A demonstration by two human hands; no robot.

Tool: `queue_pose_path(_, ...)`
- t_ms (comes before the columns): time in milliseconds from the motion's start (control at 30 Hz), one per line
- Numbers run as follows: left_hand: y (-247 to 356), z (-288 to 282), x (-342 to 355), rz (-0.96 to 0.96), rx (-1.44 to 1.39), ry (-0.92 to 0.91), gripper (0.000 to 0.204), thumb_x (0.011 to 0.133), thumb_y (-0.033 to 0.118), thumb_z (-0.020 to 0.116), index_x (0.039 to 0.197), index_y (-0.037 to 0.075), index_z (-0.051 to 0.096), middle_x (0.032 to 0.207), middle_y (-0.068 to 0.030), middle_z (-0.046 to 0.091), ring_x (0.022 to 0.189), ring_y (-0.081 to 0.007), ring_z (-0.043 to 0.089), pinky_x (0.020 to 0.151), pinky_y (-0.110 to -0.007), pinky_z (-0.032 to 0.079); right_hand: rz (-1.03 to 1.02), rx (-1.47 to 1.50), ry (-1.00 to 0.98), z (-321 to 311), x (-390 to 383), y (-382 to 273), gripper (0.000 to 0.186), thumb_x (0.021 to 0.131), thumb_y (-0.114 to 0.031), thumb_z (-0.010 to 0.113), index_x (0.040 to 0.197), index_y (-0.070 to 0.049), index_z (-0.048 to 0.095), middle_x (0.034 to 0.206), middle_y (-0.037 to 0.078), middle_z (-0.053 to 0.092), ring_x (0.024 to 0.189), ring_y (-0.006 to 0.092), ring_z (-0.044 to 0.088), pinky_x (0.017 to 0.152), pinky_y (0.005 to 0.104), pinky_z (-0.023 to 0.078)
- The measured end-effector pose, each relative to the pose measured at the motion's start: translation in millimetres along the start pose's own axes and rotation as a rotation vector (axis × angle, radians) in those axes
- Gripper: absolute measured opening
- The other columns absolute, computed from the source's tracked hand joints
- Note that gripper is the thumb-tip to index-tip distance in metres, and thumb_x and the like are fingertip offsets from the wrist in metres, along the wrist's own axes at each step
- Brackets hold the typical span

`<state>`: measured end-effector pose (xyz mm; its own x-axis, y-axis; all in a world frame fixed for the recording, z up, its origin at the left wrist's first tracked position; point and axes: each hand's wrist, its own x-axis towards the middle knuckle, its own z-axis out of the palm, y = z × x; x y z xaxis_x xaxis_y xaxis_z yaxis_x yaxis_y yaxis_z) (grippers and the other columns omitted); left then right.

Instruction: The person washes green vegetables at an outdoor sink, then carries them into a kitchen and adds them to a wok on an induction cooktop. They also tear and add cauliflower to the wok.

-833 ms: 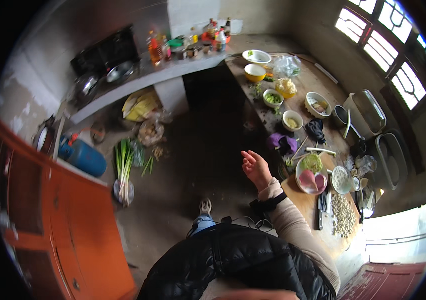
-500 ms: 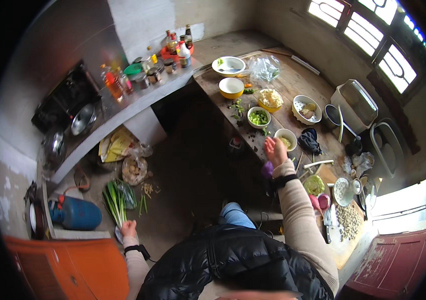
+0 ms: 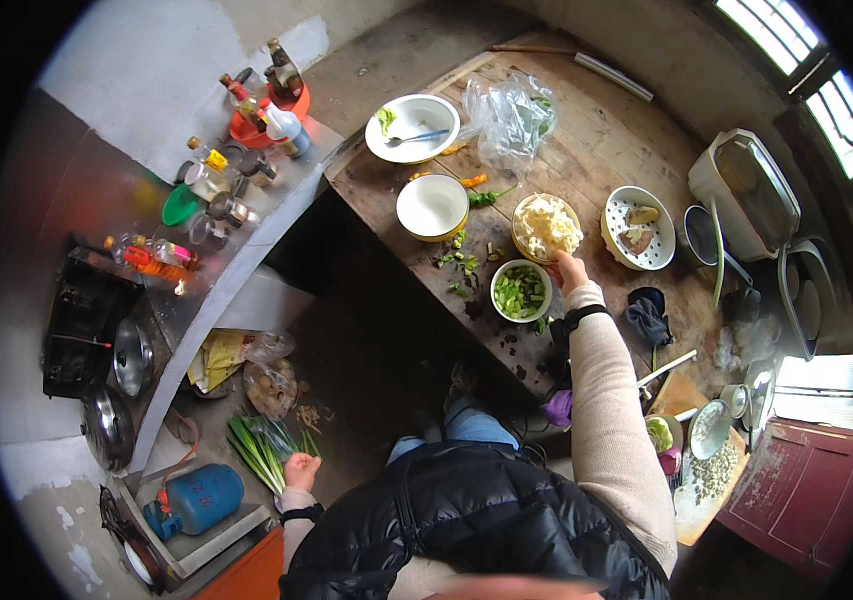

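Observation:
My right hand [image 3: 571,271] reaches over the wooden table, fingers closed at the near rim of a yellow bowl of pale shredded vegetable [image 3: 547,226]. The fingertips are partly hidden there. Close to its left stands a white bowl of chopped greens [image 3: 521,292]. My left hand [image 3: 301,471] hangs low at my side, its fingers curled with nothing visible in them. Behind it, on the floor, lies a bunch of green onions [image 3: 257,452].
On the table are an empty white bowl [image 3: 433,206], a white basin with a spoon [image 3: 413,128], a clear plastic bag [image 3: 512,125] and a perforated bowl [image 3: 639,228]. A counter with bottles [image 3: 285,130] runs left, above a blue gas cylinder [image 3: 205,499].
My view has turned and come nearer the table. My right hand has gone from above a small bowl to the yellow bowl's rim, its fingers closing. My left hand stays low.

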<state>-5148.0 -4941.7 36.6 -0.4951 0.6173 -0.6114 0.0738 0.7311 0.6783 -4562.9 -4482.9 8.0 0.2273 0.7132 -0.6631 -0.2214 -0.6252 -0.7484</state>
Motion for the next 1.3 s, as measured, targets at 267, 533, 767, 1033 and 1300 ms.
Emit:
queue_pose_path(267, 150.1, 46.2, 92.7, 0.33, 0.164, -0.215, 0.019, 0.08, 0.007, 0.076, 0.086, 0.007, 0.058, 0.079, 0.0014, 0.059, 0.072, -0.0074, 0.055, 0.067, -0.023, 0.048, 0.167, 0.388, -0.038, -0.9, 2.2, -17.8, 0.01, 0.081, -0.005, 0.049, 0.085, 0.0, 0.056, 0.067, 0.009, 0.056, 0.053, 0.0199, 0.052, 0.051, 0.0301, 0.044)
queue_pose_path(533, 332.2, 185.7, 151.5, 0.437, 0.118, -0.898, 0.004, 0.098, 0.01, 0.052, 0.095, 0.008, 0.053, 0.075, -0.0015, 0.06, 0.059, -0.0061, 0.05, 0.052, -0.02, 0.041, -0.057, 0.38, 0.138, -1.2, -122.6, -45.6, 0.009, 0.077, -0.002, 0.05, 0.078, 0.002, 0.058, 0.063, 0.01, 0.055, 0.045, 0.0194, 0.048, 0.045, 0.0312, 0.043)
queue_pose_path(767, 424.4, 318.3, 96.9, 0.518, 0.088, -1.426, 0.022, 0.104, 0.023, 0.041, 0.102, 0.007, 0.056, 0.085, -0.0033, 0.063, 0.061, -0.0056, 0.052, 0.052, -0.018, 0.04, -0.03, 0.414, 0.266, 32.6, -272.8, 11.4, 0.028, 0.077, -0.006, 0.049, 0.102, -0.007, 0.06, 0.075, 0.005, 0.062, 0.054, 0.0149, 0.058, 0.051, 0.0282, 0.049)
queue_pose_path(1033, 380.3, 352.2, 20.4, 0.5, 0.398, -1.575, 0.023, 0.104, 0.022, 0.043, 0.106, 0.006, 0.059, 0.069, 0.0033, 0.053, 0.054, -0.004, 0.047, 0.049, -0.018, 0.038, 0.032, 0.522, 0.484, 58.6, -371.9, 97.9, 0.041, 0.07, -0.005, 0.05, 0.11, -0.007, 0.058, 0.087, 0.004, 0.064, 0.065, 0.0121, 0.058, 0.055, 0.0257, 0.048)
queue_pose_path(1300, 347.6, 335.2, -58.0, 1.437, 0.275, -1.344, 0.017, 0.1, 0.014, 0.052, 0.091, 0.003, 0.061, 0.067, 0.0001, 0.051, 0.058, -0.0084, 0.046, 0.054, -0.024, 0.04, 0.005, 0.492, 0.534, 25.3, -413.2, 167.6, 0.029, 0.07, -0.005, 0.056, 0.098, -0.001, 0.054, 0.074, 0.005, 0.056, 0.058, 0.0134, 0.052, 0.051, 0.0262, 0.044)
